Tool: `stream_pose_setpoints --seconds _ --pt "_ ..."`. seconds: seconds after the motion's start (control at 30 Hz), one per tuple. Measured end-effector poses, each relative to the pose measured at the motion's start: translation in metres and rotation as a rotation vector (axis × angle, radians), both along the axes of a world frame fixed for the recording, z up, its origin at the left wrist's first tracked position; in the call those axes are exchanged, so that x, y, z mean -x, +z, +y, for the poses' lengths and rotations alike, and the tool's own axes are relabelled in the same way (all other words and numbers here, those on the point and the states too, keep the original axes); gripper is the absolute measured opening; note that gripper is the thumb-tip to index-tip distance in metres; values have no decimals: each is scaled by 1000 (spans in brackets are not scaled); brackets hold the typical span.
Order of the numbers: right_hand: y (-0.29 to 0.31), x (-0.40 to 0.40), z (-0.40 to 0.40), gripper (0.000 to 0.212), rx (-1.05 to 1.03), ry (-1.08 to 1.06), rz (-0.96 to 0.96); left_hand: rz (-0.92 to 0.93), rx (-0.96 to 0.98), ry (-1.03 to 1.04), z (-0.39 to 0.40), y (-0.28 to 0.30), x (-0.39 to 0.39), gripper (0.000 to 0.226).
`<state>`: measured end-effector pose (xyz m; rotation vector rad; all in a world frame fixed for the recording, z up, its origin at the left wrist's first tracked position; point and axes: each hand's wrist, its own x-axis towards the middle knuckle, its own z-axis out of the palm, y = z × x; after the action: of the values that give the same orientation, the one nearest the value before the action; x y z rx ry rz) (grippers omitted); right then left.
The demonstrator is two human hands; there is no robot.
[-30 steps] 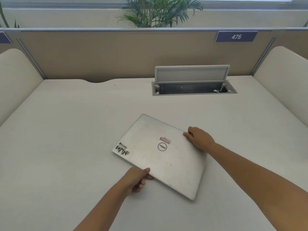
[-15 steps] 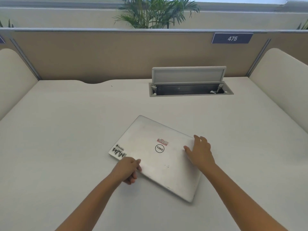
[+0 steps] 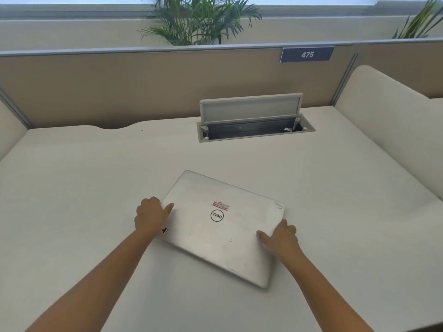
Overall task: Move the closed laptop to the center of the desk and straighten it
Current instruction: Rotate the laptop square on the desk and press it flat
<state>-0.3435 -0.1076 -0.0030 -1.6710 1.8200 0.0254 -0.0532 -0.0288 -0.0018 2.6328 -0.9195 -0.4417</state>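
From my head camera, the closed silver Dell laptop [image 3: 223, 226] lies flat on the pale desk [image 3: 84, 188], a little toward me from the middle of the surface and still skewed: its long edges run from upper left down to lower right instead of square with the desk's back edge. The lid is scuffed, with the round Dell logo [image 3: 217, 215] near its middle, upside down to me, a small red-and-white sticker [image 3: 220, 205] just beyond the logo, and part of a black-lettered sticker [image 3: 165, 230] peeking out beside my left wrist.

My left hand [image 3: 149, 218] grips the laptop's left short edge, thumb lying on top of the lid and fingers curled down over the side. My right hand [image 3: 281, 236] holds the right short edge the same way, thumb on the lid, fingers wrapped around the side. Both hands are closed on the laptop, one at each end.

The laptop's near right corner points toward me with bare desk beyond it. Open surface lies on every side: wide to the left, wide to the right up to the cream side panel [image 3: 388, 121], and clear behind as far as the open cable box [image 3: 254, 130] with its raised flap. The beige partition [image 3: 119, 87] with the 475 label [image 3: 307, 54] closes off the back edge.
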Motion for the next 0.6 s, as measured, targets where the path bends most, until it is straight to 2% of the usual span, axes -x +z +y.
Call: stream_pose_setpoints --seconds 0.13,0.23,0.3,0.37,0.43,0.53,0.6 --pt "5 1 1 76 -73 -44 -59 61 -66 -23 -7 -9 -7 56" --pt "7 3 0 74 -98 -112 -144 130 -51 -6 -11 -7 -14 52" --pt "6 4 0 73 -103 -157 -189 310 34 7 -11 -6 -22 38" --pt "5 6 -3 69 -115 -219 -251 541 122 57 -10 -3 -28 37" --pt "4 9 -7 59 -137 -268 -309 694 164 143 -6 -1 -32 38" --pt "1 11 -13 40 -149 -277 -371 756 185 193 -4 0 -34 39" --pt "0 10 -14 38 -151 -285 -362 734 184 208 -4 -2 -34 37"
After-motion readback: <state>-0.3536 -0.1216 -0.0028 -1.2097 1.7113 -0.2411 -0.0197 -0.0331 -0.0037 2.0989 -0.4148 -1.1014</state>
